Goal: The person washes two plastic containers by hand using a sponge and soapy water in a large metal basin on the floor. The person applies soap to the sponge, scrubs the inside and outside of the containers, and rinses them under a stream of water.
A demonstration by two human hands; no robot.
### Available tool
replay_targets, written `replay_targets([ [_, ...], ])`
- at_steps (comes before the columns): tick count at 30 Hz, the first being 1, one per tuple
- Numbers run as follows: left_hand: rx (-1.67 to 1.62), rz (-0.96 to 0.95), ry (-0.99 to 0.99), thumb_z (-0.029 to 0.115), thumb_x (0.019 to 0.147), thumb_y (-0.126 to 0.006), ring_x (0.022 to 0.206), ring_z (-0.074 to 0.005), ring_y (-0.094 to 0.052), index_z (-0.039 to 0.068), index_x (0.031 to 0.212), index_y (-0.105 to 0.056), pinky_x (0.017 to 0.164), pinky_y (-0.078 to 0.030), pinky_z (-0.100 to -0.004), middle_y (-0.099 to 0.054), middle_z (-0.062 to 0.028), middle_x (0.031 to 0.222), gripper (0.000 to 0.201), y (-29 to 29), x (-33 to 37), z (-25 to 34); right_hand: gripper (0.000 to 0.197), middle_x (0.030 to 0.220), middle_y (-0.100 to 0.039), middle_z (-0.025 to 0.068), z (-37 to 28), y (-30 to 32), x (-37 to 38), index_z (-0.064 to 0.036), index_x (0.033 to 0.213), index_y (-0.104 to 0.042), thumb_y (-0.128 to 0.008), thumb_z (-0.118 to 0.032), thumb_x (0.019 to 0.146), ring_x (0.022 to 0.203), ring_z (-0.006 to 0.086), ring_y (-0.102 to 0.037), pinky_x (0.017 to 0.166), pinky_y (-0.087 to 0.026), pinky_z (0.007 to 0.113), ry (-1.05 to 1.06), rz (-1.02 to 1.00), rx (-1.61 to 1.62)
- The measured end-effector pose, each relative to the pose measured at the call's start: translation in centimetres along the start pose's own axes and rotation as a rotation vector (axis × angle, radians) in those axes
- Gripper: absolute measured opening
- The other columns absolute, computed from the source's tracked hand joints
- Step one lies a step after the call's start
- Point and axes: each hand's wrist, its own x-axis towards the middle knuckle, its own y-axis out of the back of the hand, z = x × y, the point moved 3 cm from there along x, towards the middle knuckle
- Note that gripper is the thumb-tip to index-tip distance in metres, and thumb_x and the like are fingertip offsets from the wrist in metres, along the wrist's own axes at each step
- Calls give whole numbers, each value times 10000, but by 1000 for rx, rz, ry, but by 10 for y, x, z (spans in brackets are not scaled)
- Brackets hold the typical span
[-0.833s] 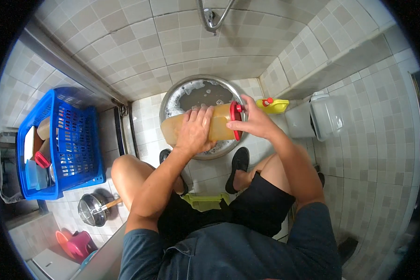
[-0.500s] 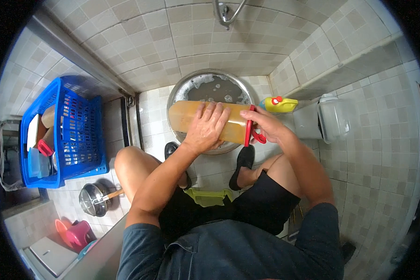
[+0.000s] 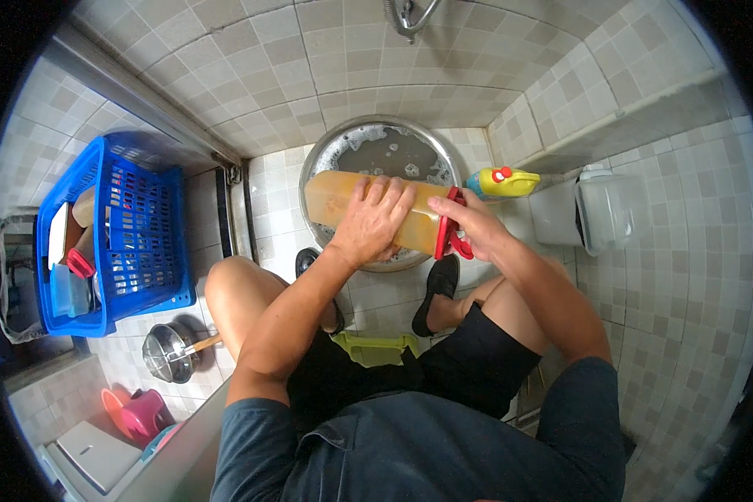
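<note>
A long, translucent, orange-tinted plastic container [image 3: 330, 199] lies on its side in my hands, above the near part of a round metal basin [image 3: 316, 152]. Grey soapy water with patches of foam shows in the basin. My left hand [image 3: 371, 224] is wrapped over the container's middle, fingers on its top side. At the container's right end is a red lid [image 3: 441, 238] with a red loop handle [image 3: 461, 247]. My right hand [image 3: 474, 219] grips this lid, thumb on its edge; some of its fingers are hidden behind.
A yellow bottle with a red cap [image 3: 510, 181] stands right of the basin, near a clear plastic bin [image 3: 611, 213]. At left are a blue basket [image 3: 146, 243] of kitchenware and a wood-handled pan [image 3: 167, 351]. A green stool [image 3: 376, 350] is beneath me.
The container has tilted slightly, its lid end turning a little toward me. Both hands keep their hold on the body and the lid.
</note>
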Motion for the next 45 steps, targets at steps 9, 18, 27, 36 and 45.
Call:
replay_targets([
  [9, 37, 55, -19, 362, 610, -916, 1328, -408, -512, 28, 1550, -382, 1068, -402, -679, -505, -217, 1474, 1131, -8, 12, 27, 549, 1182, -599, 92, 21, 33, 20, -39, 1342, -532, -730, -305, 904, 1037, 199, -591, 761, -548, 346, 21, -135, -105],
  [18, -33, 66, -44, 379, 576, -927, 1276, -336, -518, 45, 1431, -457, 1063, -378, -657, -553, -138, 1334, 1031, -1, -6, 9, 518, 1297, -597, 99, 31, 17, 35, -8, 1396, -506, -636, -219, 941, 1174, 205, -588, 1011, -496, 382, 35, -236, 6],
  [27, -48, 287, -107, 340, 619, -863, 1181, -287, -563, 61, 1346, -502, 986, -412, -602, -582, -102, 1256, 858, -5, -6, 1, 597, 1348, -594, 74, 28, 18, 36, -52, 1417, -484, -679, -328, 925, 1260, 208, -582, 1091, -456, 394, 65, -327, 25],
  [36, -80, 274, -51, 334, 628, -851, 1148, -286, -582, 72, 1334, -512, 981, -411, -606, -589, -91, 1235, 826, -6, -16, -13, 614, 1387, -578, 84, 32, 22, 40, -51, 1452, -459, -663, -346, 954, 1297, 227, -555, 1117, -434, 411, 56, -364, 62],
  [45, -203, 104, 121, 255, 508, -922, 1145, -318, -615, 91, 1357, -545, 1042, -425, -532, -639, -107, 1216, 943, -11, 5, -25, 633, 1445, -561, 96, 3, 18, 44, -34, 1478, -461, -655, -355, 969, 1357, 237, -528, 1156, -412, 431, 32, -513, 107],
])
